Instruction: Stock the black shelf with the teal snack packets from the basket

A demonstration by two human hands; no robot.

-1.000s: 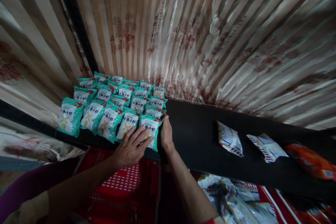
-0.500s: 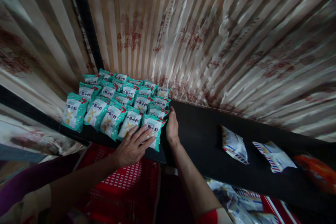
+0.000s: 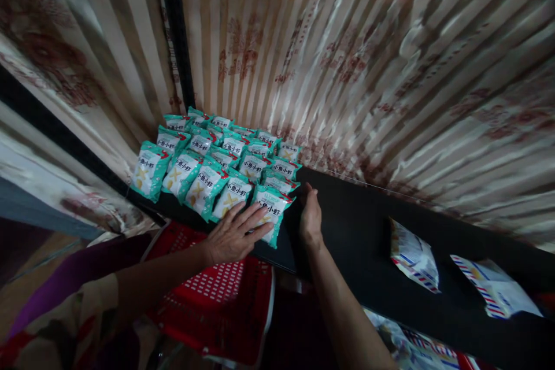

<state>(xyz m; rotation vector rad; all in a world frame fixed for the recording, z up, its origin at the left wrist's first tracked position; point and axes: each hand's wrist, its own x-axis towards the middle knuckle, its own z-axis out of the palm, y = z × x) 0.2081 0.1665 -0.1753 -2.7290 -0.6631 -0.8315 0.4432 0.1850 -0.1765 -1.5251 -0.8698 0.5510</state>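
Note:
Several teal-and-white snack bags (image 3: 252, 166) stand in close rows at the left end of a black shelf (image 3: 347, 202). My left hand (image 3: 236, 233) lies with fingers stretched over the front of the snack bag (image 3: 273, 208) at the row's near right corner, also touching the bag beside it. To the right of the rows, my right hand (image 3: 311, 217) is held upright on its edge, palm facing the bags. A gap shows between it and the nearest bag, and nothing is in it.
Two white bags with striped edges, one (image 3: 414, 254) nearer and another (image 3: 496, 286) farther right, lie on the shelf. Under the shelf's front sit a red perforated basket (image 3: 255, 324) and more striped bags (image 3: 416, 347). A pleated curtain (image 3: 347, 69) hangs behind; a black post (image 3: 180, 34) stands at left.
The view has turned left, so everything shifts right in it. My right hand has drawn slightly away from the bags. My left hand stays on the front bags.

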